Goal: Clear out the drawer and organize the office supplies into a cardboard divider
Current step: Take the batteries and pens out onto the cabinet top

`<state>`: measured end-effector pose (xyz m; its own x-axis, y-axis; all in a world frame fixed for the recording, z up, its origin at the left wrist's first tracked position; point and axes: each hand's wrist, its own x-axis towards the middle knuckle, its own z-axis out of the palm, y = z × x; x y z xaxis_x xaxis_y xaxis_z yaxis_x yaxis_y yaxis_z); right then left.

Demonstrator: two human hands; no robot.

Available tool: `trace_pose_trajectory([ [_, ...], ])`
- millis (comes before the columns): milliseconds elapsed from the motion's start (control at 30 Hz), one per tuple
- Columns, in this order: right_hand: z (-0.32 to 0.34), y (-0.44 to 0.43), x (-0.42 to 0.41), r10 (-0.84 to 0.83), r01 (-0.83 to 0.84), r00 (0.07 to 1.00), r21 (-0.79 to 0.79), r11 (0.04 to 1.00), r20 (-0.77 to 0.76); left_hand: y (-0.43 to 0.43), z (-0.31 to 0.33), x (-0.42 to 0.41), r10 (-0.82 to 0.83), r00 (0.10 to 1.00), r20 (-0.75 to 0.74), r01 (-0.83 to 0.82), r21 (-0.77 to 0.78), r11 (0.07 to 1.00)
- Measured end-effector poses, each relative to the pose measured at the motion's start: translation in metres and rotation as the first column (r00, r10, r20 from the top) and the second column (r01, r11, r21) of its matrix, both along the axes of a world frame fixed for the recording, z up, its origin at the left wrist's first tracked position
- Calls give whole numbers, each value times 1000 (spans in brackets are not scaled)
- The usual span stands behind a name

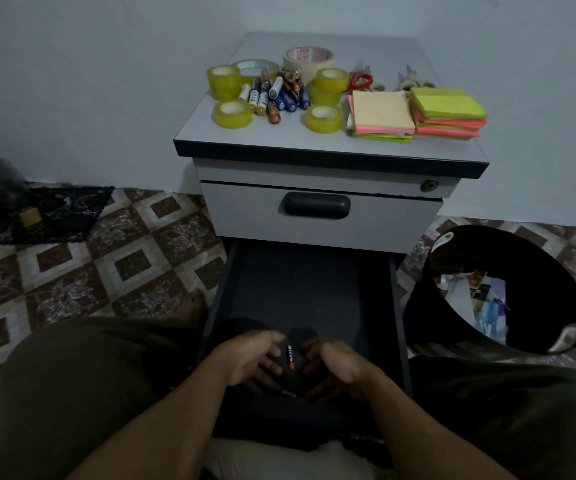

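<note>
At the near end of the open drawer (300,289), seen from the head camera, a lone battery (290,356) lies flat between a person's hands. Small, light, rigid and smooth, it would likely roll, so a pinch across its middle looks safest. The left hand (248,358) sits just beside it, fingers loosely curled, gripping nothing visible. The right hand (336,368) curls inward nearby, fingertips lost in shadow; whether it holds anything cannot be told. Tape rolls (232,113), other batteries (276,95) and sticky notes (381,112) top the cabinet (210,133).
</note>
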<state>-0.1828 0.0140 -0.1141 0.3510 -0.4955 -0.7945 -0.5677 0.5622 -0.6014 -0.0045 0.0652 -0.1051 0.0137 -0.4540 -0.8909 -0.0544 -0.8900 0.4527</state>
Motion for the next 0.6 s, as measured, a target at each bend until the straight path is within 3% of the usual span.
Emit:
trace_pose_trajectory([
  [167,0,-6,2,-153,162,984,-100,982,95,-2,2,1,27,996,85,-14,-161,987],
  [300,-4,-7,3,-129,147,988,-252,957,88,0,0,-2,-64,956,287,159,-324,932],
  [433,-11,-5,4,-46,55,998,-333,941,34,5,-10,-2,-253,837,485,433,-305,848],
  [600,-13,-5,3,13,-19,1000,-403,915,-16,0,-14,-11,-316,689,652,610,-286,739],
])
